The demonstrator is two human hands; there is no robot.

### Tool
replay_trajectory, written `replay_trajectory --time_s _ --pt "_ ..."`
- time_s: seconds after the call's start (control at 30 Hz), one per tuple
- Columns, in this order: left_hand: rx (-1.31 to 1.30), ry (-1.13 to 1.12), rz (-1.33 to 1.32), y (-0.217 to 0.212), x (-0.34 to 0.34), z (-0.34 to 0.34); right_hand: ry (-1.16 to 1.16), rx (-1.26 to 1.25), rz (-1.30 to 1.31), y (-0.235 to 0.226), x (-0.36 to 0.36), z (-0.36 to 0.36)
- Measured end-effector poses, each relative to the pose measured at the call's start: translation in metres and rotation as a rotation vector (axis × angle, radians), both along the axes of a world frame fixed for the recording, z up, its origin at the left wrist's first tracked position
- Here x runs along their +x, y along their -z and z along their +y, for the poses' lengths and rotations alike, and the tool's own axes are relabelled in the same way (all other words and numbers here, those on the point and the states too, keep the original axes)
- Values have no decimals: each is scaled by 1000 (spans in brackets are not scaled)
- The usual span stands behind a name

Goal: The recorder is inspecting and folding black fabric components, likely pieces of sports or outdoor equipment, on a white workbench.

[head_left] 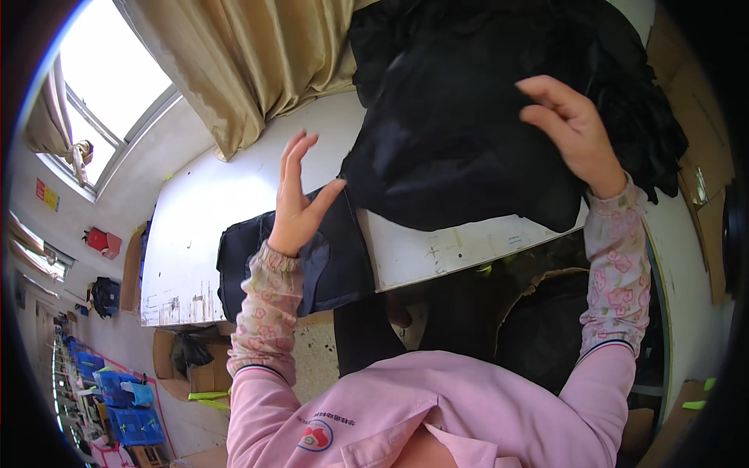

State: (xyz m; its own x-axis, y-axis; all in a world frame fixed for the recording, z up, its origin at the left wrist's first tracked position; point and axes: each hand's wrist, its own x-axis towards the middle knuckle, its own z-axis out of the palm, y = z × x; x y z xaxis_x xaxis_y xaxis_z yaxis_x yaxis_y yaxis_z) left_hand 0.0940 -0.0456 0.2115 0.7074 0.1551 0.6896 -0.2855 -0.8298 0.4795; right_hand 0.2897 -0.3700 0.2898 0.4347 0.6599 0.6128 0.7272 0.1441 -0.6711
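My left hand is raised over a stack of dark fabric pieces at the table's front edge. Its thumb and fingers stand apart with nothing between them. Farther right, my right hand hovers above a large heap of black fabric. The thumb and index finger there are curved with a gap between them, and no held thing shows. The heap spreads across the right part of the white table, one sheet's rounded edge lying near the front. Part of the left stack is hidden behind my left hand and sleeve.
A gold curtain hangs down to the table's back edge, left of the heap. Cardboard stands along the right side. Below the table's left end is an open carton with dark material inside. Blue crates stand at the far left.
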Motion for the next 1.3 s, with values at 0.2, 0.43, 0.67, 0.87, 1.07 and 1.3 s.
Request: replay_trajectory --time_s 0.2,0.43,0.67,0.87,1.07,1.3 --pt "607 285 -35 -114 44 -66 -22 -99 -559 -16 -42 60" --pt "479 181 136 -130 59 -31 480 -135 -785 25 -23 11" --pt "550 244 94 -134 63 -38 504 35 -697 0 -14 -6" --pt "657 300 -102 -137 74 -38 55 -242 -453 -21 -41 47" --pt "-153 -193 -102 -38 66 85 -193 -167 137 -48 -43 70" --pt "-1074 178 639 122 -2 -71 -280 -120 221 -67 -84 174"
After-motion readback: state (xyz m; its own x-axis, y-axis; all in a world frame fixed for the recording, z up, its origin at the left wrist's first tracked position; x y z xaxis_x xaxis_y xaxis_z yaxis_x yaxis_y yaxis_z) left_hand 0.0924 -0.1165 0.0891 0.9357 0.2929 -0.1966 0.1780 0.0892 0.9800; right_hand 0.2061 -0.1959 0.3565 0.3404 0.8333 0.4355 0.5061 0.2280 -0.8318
